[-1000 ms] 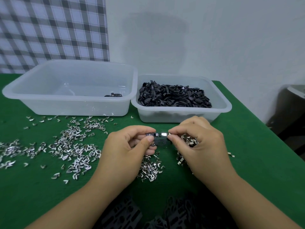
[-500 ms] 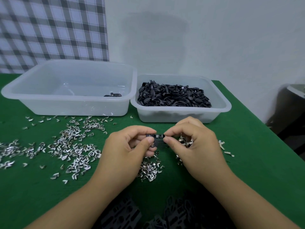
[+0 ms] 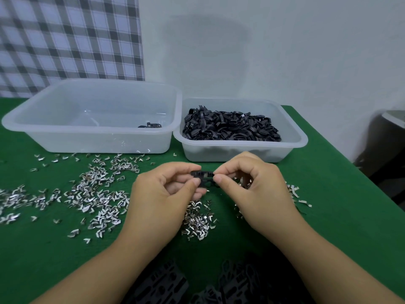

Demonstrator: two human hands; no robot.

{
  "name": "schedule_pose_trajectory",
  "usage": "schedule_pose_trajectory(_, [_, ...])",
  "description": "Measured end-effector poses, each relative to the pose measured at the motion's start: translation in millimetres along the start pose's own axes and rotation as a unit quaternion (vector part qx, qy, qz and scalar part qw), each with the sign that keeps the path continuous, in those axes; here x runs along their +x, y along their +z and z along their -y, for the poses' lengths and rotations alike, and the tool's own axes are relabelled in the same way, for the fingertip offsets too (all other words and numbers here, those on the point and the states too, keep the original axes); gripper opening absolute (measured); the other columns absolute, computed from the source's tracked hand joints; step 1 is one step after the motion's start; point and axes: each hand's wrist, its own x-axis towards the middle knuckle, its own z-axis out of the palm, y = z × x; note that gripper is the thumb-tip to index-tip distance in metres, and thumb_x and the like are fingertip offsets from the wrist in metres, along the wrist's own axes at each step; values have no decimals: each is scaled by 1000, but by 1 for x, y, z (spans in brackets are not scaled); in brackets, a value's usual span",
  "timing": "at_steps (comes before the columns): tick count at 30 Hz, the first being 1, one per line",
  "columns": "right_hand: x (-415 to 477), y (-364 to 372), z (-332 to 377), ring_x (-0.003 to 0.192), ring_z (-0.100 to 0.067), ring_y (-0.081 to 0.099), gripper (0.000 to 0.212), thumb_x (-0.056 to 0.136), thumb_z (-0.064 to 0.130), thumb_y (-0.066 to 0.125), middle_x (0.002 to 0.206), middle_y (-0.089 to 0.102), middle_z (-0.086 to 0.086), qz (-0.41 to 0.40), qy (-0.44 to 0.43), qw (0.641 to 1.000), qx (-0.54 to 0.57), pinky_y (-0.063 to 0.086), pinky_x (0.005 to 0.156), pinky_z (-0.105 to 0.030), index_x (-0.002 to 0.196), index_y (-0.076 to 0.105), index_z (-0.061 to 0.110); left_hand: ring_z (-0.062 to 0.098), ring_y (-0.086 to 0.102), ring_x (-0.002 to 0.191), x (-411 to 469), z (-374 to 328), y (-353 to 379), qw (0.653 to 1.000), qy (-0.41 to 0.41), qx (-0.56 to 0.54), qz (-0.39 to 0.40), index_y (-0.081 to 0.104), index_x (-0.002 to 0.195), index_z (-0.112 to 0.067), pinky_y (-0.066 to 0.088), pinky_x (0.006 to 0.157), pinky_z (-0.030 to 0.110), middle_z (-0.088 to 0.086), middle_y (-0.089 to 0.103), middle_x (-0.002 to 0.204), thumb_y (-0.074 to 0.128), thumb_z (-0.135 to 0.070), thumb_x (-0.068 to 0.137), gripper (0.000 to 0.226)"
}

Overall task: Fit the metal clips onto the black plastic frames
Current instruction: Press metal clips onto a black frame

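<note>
Above green table (image 3: 328,216), both hands (image 3: 166,194) pinch black frame (image 3: 202,174).

Two tubs stand side by side at the back of our table (image 3: 328,216). The right tub (image 3: 241,148) holds a heap of frames (image 3: 230,127). The left tub (image 3: 92,141) has a few in its right corner. In front of the tubs, clips (image 3: 96,194) lie on the table, most to the left. Above them we hold one frame (image 3: 202,174) between our left hand (image 3: 162,198) and right hand (image 3: 254,189).
</note>
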Motion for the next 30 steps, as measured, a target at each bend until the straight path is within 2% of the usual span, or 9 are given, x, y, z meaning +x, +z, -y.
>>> schedule_pose_trajectory(2, [-1, 0, -2, 73, -3, 51, 17, 76, 17, 72, 74, 57, 14, -6, -4, 1000, -4, 36, 66, -13, 78, 63, 31, 16, 73, 64, 1, 1, -1, 1000, 1, -7, -31, 73, 79, -27, 55, 59, 16, 2, 73, 70, 66, 5, 81, 33])
schedule_pose_trajectory(6, [-3, -1, -7, 86, -8, 46, 13, 78, 16, 71, 79, 55, 19, 59, -74, 985, -143, 34, 79, -15, 82, 70, 28, 13, 73, 64, 4, 3, -4, 997, -6, 2, -71, 69, 85, -22, 54, 59, 15, 1, 72, 70, 66, 2, 83, 24])
schedule_pose_trajectory(10, [-3, 4, -9, 89, -18, 46, 13, 80, 19, 70, 84, 60, 10, 140, -103, 961, -216, 39, 82, -36, 92, 74, 24, 12, 72, 63, 2, 2, -3, 998, -8, 7, -63, 69, 83, -24, 54, 58, 15, -2, 72, 68, 66, 2, 82, 26])
schedule_pose_trajectory(14, [-1, 6, -8, 90, -19, 45, 13, 82, 23, 68, 87, 60, 8, 162, -102, 952, -238, 39, 84, -37, 93, 73, 23, 11, 72, 62, 2, 2, -2, 998, -11, 0, -61, 69, 83, -24, 53, 57, 13, -2, 72, 68, 65, 2, 83, 27])
schedule_pose_trajectory(19, [-1, 5, -7, 91, -11, 37, 1, 85, 26, 62, 88, 53, 12, 177, -90, 951, -237, 34, 88, -30, 85, 64, 26, 12, 72, 62, 2, 2, -2, 998, -12, -2, -57, 69, 82, -24, 53, 57, 14, -3, 72, 67, 66, 2, 82, 27])
schedule_pose_trajectory(22, [-2, 4, -8, 91, -10, 36, 2, 87, 27, 59, 87, 49, 14, 181, -88, 951, -235, 32, 87, -27, 85, 58, 26, 12, 72, 62, 2, 3, -2, 998, -14, 3, -57, 69, 82, -25, 53, 57, 14, -2, 72, 67, 66, 2, 82, 27])
schedule_pose_trajectory(26, [-4, 2, -8, 82, 2, 38, 5, 86, 24, 61, 73, 44, 22, 152, -77, 964, -204, 30, 72, -16, 83, 57, 27, 12, 72, 63, 3, 4, -3, 998, -18, 10, -55, 69, 82, -25, 54, 58, 14, -1, 72, 68, 66, 1, 82, 26])
schedule_pose_trajectory(28, [-5, 0, -9, 80, 7, 41, 11, 82, 23, 66, 71, 46, 20, 130, -65, 972, -184, 31, 68, -9, 80, 58, 30, 12, 72, 64, 3, 5, -3, 998, -21, 13, -53, 69, 82, -25, 55, 58, 15, -2, 72, 68, 66, 1, 82, 26])
schedule_pose_trajectory(30, [-5, -1, -9, 78, 5, 45, 14, 78, 23, 71, 75, 50, 16, 121, -55, 977, -167, 32, 67, -8, 78, 60, 32, 12, 73, 64, 3, 5, -4, 998, -24, 13, -51, 69, 83, -25, 56, 59, 16, -2, 72, 67, 67, 1, 82, 26])
